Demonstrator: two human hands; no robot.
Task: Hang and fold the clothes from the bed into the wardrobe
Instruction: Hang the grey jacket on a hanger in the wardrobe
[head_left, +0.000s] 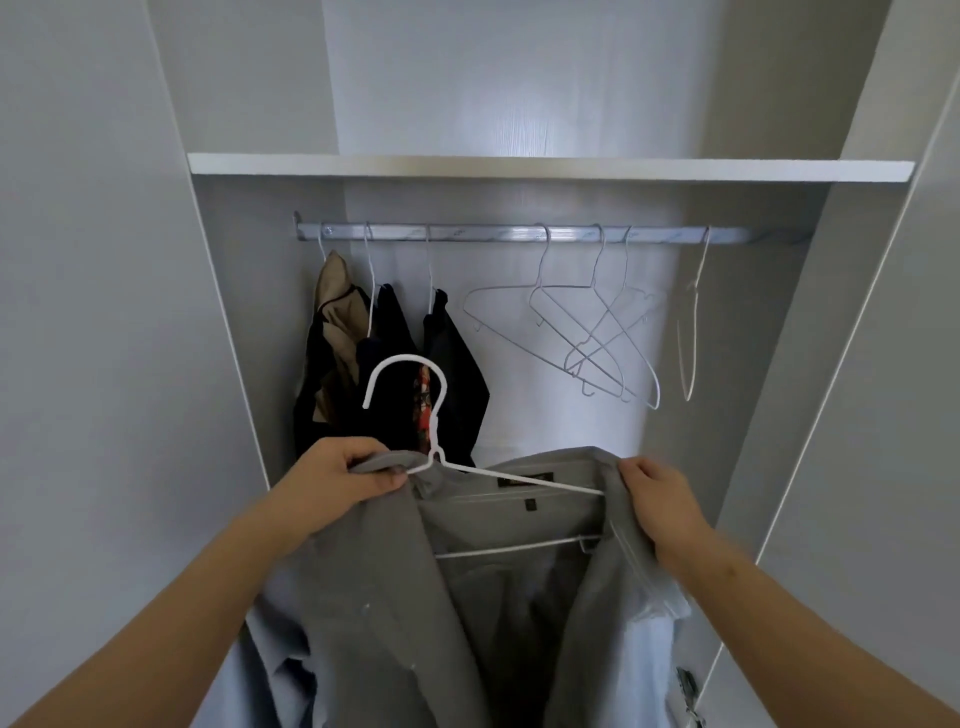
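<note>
The person stands facing the open wardrobe (239, 332) with a grey jacket (374, 597) held up at chest height, below the rail (493, 233) and not on it. The left hand (343, 475) has its fingers curled tight round the jacket's collar fold, right beside the neck of a white hanger (519, 475). The right hand (660, 501) grips the other shoulder edge of the jacket, fingers bent over the cloth. The hanger sits inside the jacket – its hook sticks up free above the left hand, and its lower bar shows across the lining. Something pale blue (644, 649) hangs out from under the jacket on both sides; I cannot tell what garment it is.

On the rail, at the left end, hang a few dark clothes (395, 358), with a tan piece among them. Toward the right are several empty hangers (589, 332), tangled at angles – one more hangs alone near the far end. A white shelf (519, 169) runs across above the rail.
</note>
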